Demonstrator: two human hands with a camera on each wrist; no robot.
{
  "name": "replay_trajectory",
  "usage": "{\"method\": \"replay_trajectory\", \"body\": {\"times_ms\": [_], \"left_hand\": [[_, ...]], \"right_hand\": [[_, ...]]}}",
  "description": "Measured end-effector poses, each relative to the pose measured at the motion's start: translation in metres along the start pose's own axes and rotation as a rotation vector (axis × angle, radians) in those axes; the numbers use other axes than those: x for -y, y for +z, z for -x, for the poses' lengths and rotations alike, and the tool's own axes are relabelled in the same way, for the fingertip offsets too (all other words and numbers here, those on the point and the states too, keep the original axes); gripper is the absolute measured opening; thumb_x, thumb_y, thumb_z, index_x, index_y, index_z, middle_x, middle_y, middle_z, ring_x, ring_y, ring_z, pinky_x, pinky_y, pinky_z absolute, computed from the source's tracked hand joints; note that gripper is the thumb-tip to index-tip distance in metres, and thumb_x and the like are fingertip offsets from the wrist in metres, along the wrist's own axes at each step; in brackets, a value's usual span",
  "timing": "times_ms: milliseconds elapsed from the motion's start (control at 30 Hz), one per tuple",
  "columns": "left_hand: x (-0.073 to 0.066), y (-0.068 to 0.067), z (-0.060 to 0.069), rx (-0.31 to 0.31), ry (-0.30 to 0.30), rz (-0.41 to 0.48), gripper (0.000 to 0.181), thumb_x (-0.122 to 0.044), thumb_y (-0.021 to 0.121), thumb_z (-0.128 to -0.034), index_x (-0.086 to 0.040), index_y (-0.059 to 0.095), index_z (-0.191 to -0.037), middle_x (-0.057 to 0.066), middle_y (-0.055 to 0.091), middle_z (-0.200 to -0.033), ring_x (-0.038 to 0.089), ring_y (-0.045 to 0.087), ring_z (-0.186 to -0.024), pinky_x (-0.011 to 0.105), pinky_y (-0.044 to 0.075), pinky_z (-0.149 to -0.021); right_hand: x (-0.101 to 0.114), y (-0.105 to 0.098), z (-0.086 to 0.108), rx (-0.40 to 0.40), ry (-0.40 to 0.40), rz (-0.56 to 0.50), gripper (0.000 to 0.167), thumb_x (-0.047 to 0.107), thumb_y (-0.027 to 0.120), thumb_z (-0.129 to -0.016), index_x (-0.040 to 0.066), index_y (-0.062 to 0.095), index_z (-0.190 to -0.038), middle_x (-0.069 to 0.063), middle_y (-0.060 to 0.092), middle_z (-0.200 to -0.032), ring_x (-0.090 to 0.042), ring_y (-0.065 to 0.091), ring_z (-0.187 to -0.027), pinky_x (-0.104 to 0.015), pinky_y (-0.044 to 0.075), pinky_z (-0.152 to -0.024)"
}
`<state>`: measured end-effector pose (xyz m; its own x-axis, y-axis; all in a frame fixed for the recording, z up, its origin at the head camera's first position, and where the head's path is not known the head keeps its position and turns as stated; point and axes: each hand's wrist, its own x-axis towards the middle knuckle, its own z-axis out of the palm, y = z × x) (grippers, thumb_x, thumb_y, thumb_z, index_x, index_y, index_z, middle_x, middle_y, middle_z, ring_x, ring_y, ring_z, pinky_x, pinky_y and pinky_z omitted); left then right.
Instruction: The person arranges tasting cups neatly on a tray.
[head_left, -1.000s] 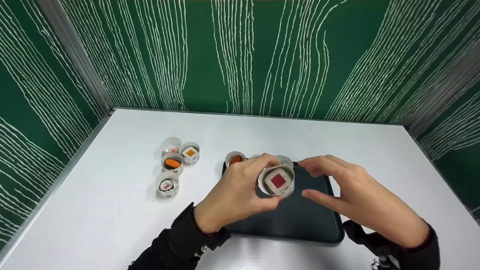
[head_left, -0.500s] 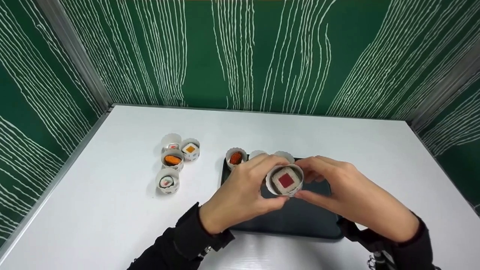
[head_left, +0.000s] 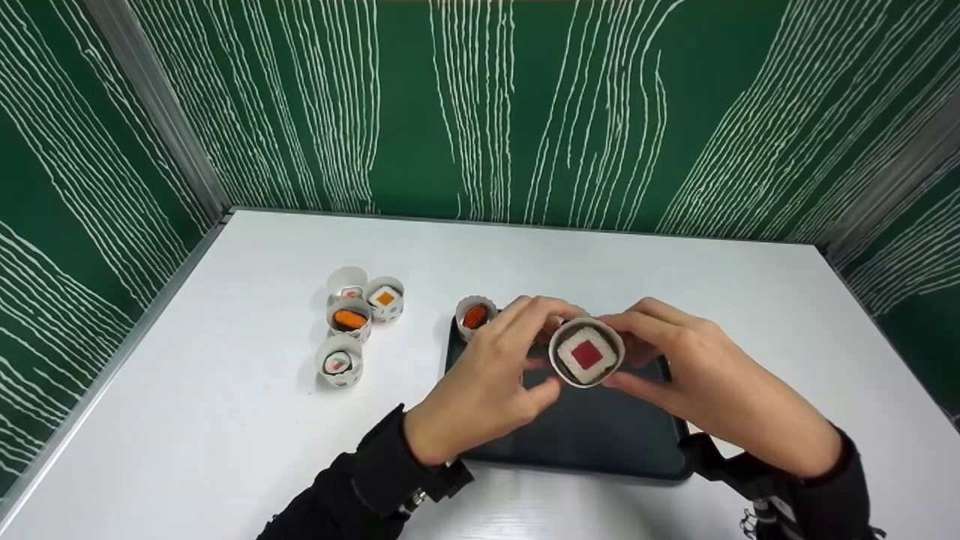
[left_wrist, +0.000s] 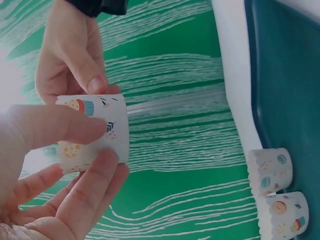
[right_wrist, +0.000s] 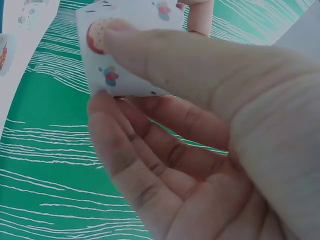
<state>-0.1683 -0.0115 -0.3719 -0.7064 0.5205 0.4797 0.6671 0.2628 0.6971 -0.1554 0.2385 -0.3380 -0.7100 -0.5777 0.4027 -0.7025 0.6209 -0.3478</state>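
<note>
In the head view, a paper cup holding a white square sushi piece with a red centre [head_left: 587, 353] is held up above the dark tray [head_left: 585, 435]. My right hand [head_left: 705, 367] pinches its right side; the right wrist view shows the thumb lying across the printed cup wall [right_wrist: 100, 62], with fingers below. My left hand [head_left: 480, 382] is at the cup's left, fingers spread and thumb apart from the rim. In the left wrist view its thumb and fingertips overlap the cup [left_wrist: 120, 130]; whether they still touch is unclear.
Four cups with sushi pieces stand at the left, one with an orange topping [head_left: 349, 320]. A cup with a red topping [head_left: 475, 316] stands at the tray's back left corner. More cups beside it are partly hidden by my left hand. Green walls enclose the white table [head_left: 247, 420].
My right hand has come in from the right and taken hold of the cup. The cup has moved right, and my left thumb has come away from its rim.
</note>
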Motion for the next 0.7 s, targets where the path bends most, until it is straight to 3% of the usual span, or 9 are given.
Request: {"method": "replay_trajectory", "body": {"times_ms": [167, 333, 700], "left_hand": [[0.002, 0.002, 0.000, -0.054, -0.004, 0.056, 0.044, 0.010, 0.073, -0.0855, -0.007, 0.062, -0.124, 0.005, 0.066, -0.120, 0.015, 0.068, -0.117, 0.016, 0.061, -0.085], [0.004, 0.004, 0.001, -0.082, -0.012, 0.106, 0.037, 0.007, 0.076, -0.0866, -0.005, 0.059, -0.118, 0.008, 0.066, -0.116, 0.017, 0.070, -0.114, 0.017, 0.061, -0.086], [0.007, 0.013, 0.001, -0.105, 0.029, 0.094, 0.021, 0.004, 0.077, -0.0902, -0.004, 0.068, -0.108, 0.009, 0.068, -0.109, 0.017, 0.072, -0.108, 0.017, 0.061, -0.088]], "right_hand": [[0.000, 0.000, -0.002, -0.017, 0.011, -0.014, 0.060, 0.004, 0.094, -0.079, 0.014, 0.070, -0.132, 0.012, 0.071, -0.110, -0.001, 0.074, -0.090, -0.011, 0.057, -0.080], [0.001, 0.000, -0.003, -0.012, 0.038, -0.044, 0.065, 0.009, 0.096, -0.079, 0.017, 0.068, -0.137, 0.011, 0.071, -0.117, -0.003, 0.075, -0.095, -0.017, 0.061, -0.082], [-0.001, 0.004, -0.002, 0.005, 0.050, -0.042, 0.069, 0.009, 0.095, -0.080, 0.016, 0.062, -0.140, 0.006, 0.069, -0.127, -0.004, 0.068, -0.100, -0.022, 0.062, -0.080]]}}
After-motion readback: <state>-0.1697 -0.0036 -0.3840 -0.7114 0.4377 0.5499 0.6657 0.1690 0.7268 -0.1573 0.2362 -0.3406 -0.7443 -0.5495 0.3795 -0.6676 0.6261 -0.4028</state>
